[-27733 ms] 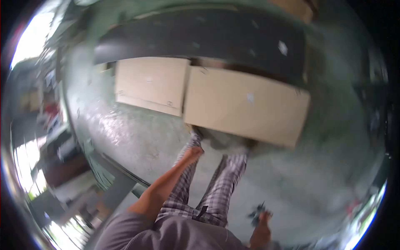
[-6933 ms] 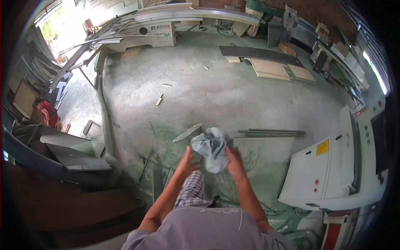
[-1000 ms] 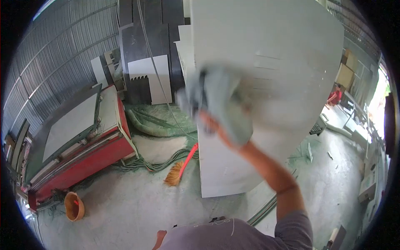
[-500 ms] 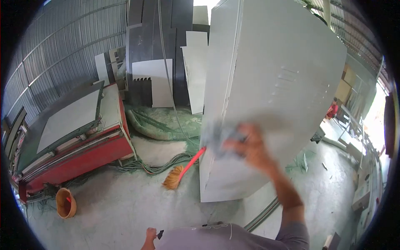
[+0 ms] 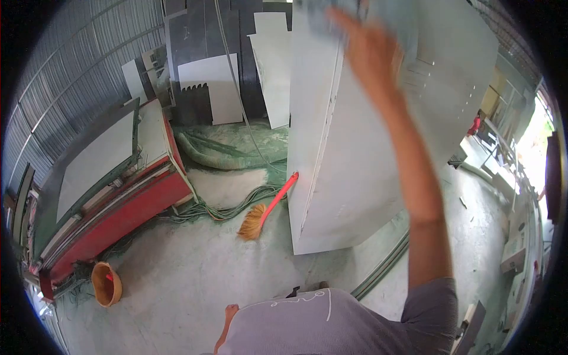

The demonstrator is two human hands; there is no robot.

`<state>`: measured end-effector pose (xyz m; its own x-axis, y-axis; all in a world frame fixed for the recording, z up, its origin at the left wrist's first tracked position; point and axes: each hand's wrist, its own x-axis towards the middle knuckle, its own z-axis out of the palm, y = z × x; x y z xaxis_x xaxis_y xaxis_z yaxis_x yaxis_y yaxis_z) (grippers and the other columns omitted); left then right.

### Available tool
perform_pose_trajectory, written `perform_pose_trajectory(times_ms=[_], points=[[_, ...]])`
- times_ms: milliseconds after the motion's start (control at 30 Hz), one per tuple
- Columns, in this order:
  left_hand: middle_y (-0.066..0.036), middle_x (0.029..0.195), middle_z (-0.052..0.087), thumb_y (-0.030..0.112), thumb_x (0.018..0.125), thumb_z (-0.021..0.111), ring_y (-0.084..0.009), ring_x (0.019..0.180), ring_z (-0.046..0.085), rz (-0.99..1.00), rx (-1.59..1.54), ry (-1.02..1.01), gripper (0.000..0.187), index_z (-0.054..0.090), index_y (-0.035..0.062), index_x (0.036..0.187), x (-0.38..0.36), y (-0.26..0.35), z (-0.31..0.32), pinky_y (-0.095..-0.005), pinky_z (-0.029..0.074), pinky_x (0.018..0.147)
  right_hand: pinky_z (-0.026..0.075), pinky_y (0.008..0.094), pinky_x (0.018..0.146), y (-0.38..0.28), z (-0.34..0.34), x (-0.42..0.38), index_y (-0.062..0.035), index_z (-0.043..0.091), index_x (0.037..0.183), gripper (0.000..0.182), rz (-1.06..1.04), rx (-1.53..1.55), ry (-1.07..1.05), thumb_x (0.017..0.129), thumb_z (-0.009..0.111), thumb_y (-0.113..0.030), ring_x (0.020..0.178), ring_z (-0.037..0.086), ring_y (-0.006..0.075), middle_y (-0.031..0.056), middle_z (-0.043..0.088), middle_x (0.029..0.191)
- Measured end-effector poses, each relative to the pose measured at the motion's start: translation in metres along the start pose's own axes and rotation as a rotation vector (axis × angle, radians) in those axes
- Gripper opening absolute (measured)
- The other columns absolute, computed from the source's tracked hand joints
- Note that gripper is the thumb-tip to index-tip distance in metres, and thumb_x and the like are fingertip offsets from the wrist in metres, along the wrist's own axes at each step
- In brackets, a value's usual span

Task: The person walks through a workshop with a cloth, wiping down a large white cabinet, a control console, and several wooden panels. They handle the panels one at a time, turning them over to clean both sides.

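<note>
My right hand (image 5: 370,50) is raised against the upper part of a tall light-grey metal cabinet (image 5: 367,171). It grips a blue-grey cloth (image 5: 318,16), smeared by motion and partly cut off by the top edge of the view. The cloth lies over the cabinet's near corner. Low in the view, my left hand (image 5: 231,309) hangs beside my body with its fingers curled; what it holds, if anything, is hidden. A broom (image 5: 253,222) with a red handle leans against the cabinet's left side, bristles on the floor.
On the left stands a red machine (image 5: 118,228) with a sheet panel on top. An orange bucket (image 5: 107,285) sits on the floor. Cables (image 5: 236,211) and a thick hose (image 5: 207,155) run behind the broom. Metal sheets (image 5: 219,89) lean at the back.
My right hand has moved up the cabinet with the cloth, from about its middle height to near the top. The camera view has shifted slightly. The broom stays leaning there.
</note>
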<state>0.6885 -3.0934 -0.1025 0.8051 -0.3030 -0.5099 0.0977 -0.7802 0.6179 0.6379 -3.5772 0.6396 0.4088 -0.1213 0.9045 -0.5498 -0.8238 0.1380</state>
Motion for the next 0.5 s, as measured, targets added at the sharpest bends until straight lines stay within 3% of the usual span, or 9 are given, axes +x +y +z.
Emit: perform_pose_trajectory(times_ms=[33,133,167,233,267,333,400,433,500], points=[[-0.01,0.052,0.055,0.028,0.071,0.045,-0.0219,0.054,0.057,0.012,0.031,-0.026,0.033,0.057,0.0002,0.057,-0.002,-0.004,0.0,-0.0382,0.044,0.056,0.046,0.043,0.073,-0.008,0.014,-0.034,-0.0261,0.045,0.118,0.037,0.128,0.229,-0.29,0.082,0.043,-0.02,0.092,0.053,0.0276,0.0117,0.056,0.098],[-0.01,0.053,0.054,0.028,0.072,0.047,-0.0206,0.052,0.054,0.01,-0.005,0.0,0.031,0.057,-0.0004,0.062,0.008,-0.005,0.01,-0.037,0.044,0.054,0.031,0.044,0.088,-0.019,0.115,-0.187,-0.0043,0.045,0.115,0.055,0.181,0.394,0.131,0.071,0.061,-0.032,0.11,0.038,0.0328,0.0134,0.041,0.121],[-0.01,0.054,0.054,0.027,0.073,0.048,-0.02,0.051,0.052,0.009,-0.013,0.012,0.031,0.057,-0.0007,0.065,0.012,-0.005,0.01,-0.0364,0.043,0.052,0.031,0.0448,0.088,-0.033,0.093,-0.229,0.0012,0.045,0.111,0.058,0.288,0.5,-0.182,0.067,0.062,-0.033,0.104,0.041,0.0333,0.0166,0.041,0.116],[-0.01,0.056,0.054,0.027,0.074,0.05,-0.0187,0.048,0.049,0.028,0.001,0.022,0.03,0.058,-0.0013,0.07,0.022,-0.002,-0.002,-0.0352,0.043,0.05,0.029,0.0477,0.09,-0.031,0.114,-0.375,-0.001,0.048,0.111,0.045,0.002,0.19,-0.611,0.07,0.058,-0.018,0.113,0.032,0.0363,0.0168,0.038,0.118],[-0.011,0.061,0.054,0.027,0.075,0.051,-0.0185,0.049,0.049,-0.048,-0.226,0.004,0.029,0.055,-0.0019,0.08,0.025,0.033,-0.008,-0.0338,0.043,0.049,0.032,0.0467,0.088,-0.026,0.123,-0.44,-0.0068,0.057,0.102,0.034,-0.046,0.213,-1.059,0.068,0.055,-0.014,0.108,0.036,0.0339,0.0159,0.042,0.11],[-0.011,0.072,0.054,0.026,0.079,0.053,-0.018,0.051,0.049,-0.209,-0.693,0.021,0.036,0.05,-0.0029,0.101,0.011,0.144,-0.038,-0.031,0.042,0.048,0.037,0.0433,0.084,-0.022,0.081,-0.511,-0.017,0.062,0.095,0.024,0.188,0.391,-1.017,0.071,0.054,-0.016,0.1,0.042,0.0323,0.0138,0.044,0.104],[-0.01,0.082,0.051,0.024,0.083,0.052,-0.0174,0.056,0.05,0.305,-0.591,0.139,0.049,0.033,-0.0016,0.12,0.003,0.261,-0.067,-0.0271,0.042,0.049,0.037,0.0429,0.083,-0.002,0.061,-0.506,-0.0203,0.062,0.094,0.024,0.326,0.438,-1.019,0.072,0.054,-0.016,0.098,0.043,0.0326,0.0136,0.045,0.104],[-0.01,0.085,0.05,0.022,0.084,0.049,-0.0186,0.068,0.05,0.595,-0.446,0.219,0.046,0.034,-0.0024,0.12,0.025,0.3,-0.077,-0.0294,0.044,0.061,0.037,0.0422,0.084,0.016,0.052,-0.489,-0.0208,0.061,0.095,0.024,0.322,0.46,-0.982,0.073,0.055,-0.017,0.099,0.043,0.0324,0.0139,0.047,0.104],[-0.014,0.116,0.036,0.014,0.081,0.051,-0.0239,0.103,0.037,0.972,-0.619,0.181,0.052,0.029,0.0004,0.126,-0.054,0.46,-0.112,-0.0335,0.029,0.086,0.033,0.0415,0.089,0.071,0.044,-0.434,-0.0243,0.059,0.099,0.026,0.205,0.491,-0.849,0.074,0.053,-0.019,0.106,0.041,0.0304,0.0131,0.048,0.109]])
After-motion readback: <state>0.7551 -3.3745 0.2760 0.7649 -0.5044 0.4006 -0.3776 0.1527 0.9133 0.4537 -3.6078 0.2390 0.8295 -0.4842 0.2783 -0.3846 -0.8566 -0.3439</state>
